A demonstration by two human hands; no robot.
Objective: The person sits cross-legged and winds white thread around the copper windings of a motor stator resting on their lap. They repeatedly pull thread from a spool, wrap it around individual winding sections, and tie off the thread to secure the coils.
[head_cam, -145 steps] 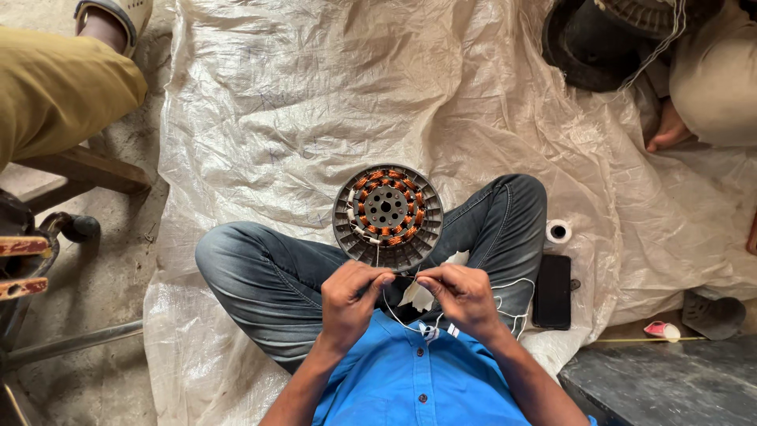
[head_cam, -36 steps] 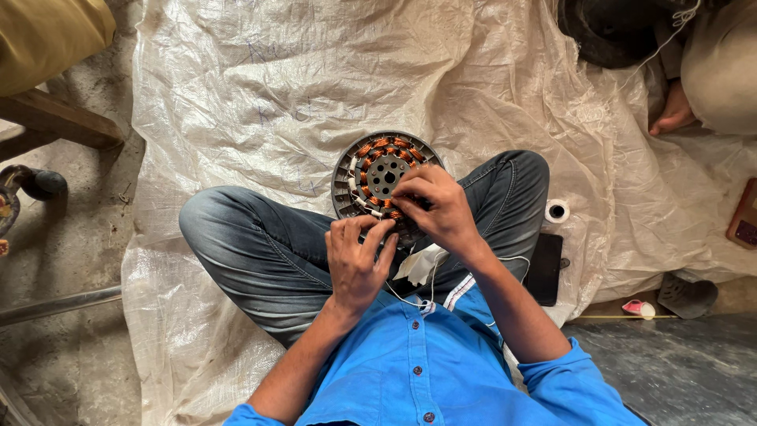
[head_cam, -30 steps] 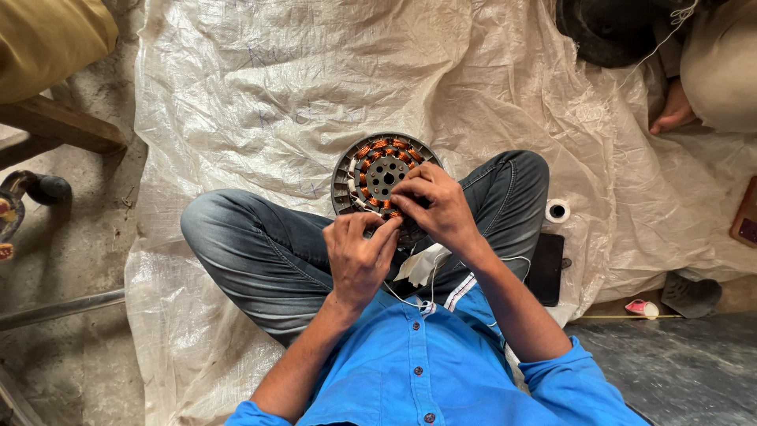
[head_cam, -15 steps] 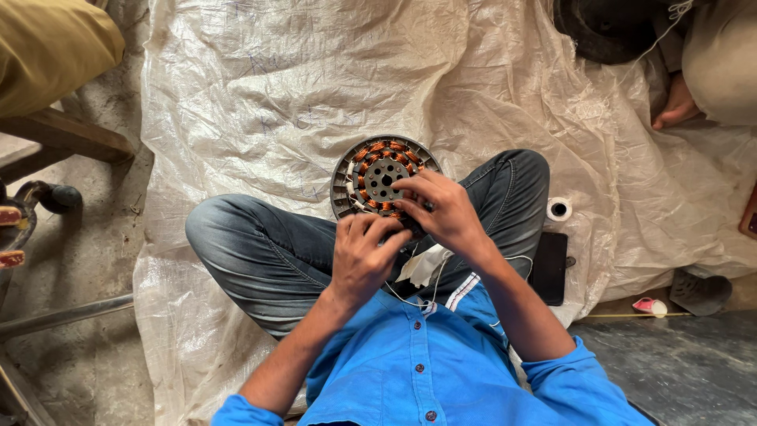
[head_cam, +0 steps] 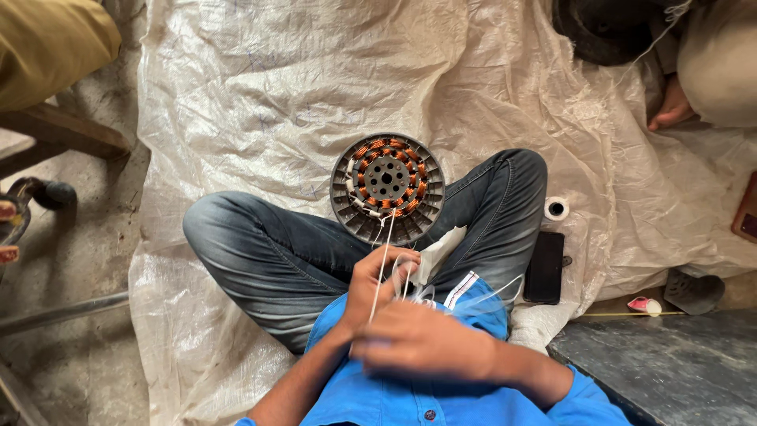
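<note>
Hands came first in what we noted: the left hand [head_cam: 384, 285] was curled narrow around white thread [head_cam: 384, 246], pinching it, while the right hand [head_cam: 422, 341], blurred, lay across in front of the chest with fingers folded, and we could not tell whether it gripped the thread too. That thread ran taut up to one round motor stator [head_cam: 387, 188] with copper windings, propped on the plastic sheet [head_cam: 260, 87] just ahead of the crossed legs, seemingly placed there so that the line could be drawn straight toward the body. We counted one small white spool [head_cam: 556, 208] and one dark phone [head_cam: 545, 267], both beside the right knee, probably kept within reach. A second person's foot [head_cam: 672, 109] rested at the sheet's far corner.
</note>
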